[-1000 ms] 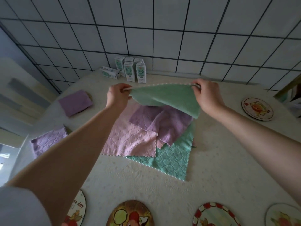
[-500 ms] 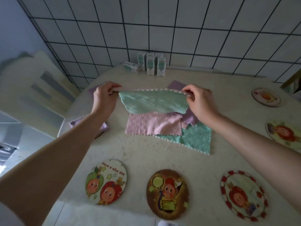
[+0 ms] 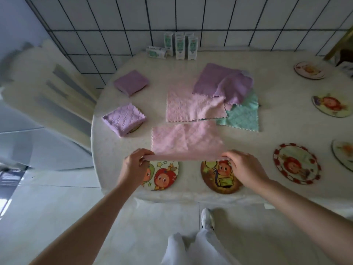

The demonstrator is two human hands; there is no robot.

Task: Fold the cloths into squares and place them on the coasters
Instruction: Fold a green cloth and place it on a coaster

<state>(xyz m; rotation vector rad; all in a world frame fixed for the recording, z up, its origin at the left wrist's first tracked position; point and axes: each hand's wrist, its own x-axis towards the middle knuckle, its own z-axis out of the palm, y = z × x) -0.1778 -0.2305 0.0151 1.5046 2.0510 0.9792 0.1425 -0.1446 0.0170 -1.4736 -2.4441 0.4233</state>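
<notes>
My left hand (image 3: 136, 167) and my right hand (image 3: 244, 167) each pinch a near corner of a pink cloth (image 3: 187, 140), stretched flat just above the table's front edge. Below the hands lie two cartoon coasters (image 3: 164, 175) (image 3: 219, 176). Behind the held cloth is a loose pile: a pink cloth (image 3: 191, 108), a crumpled purple cloth (image 3: 219, 81) and a green cloth (image 3: 242, 117). At the left, one folded purple square (image 3: 124, 118) sits on a coaster and another folded purple square (image 3: 131, 82) lies further back.
More coasters lie at the right: a red-rimmed one (image 3: 296, 163), one at the edge (image 3: 343, 153), and two further back (image 3: 330, 104) (image 3: 308, 69). Small cartons (image 3: 179, 44) stand against the tiled wall. The table's front edge (image 3: 191, 196) is near my legs.
The cloth held between both hands has come down and towards me, from high over the pile to the front edge. It showed green before and shows pink now. The view tilted downward.
</notes>
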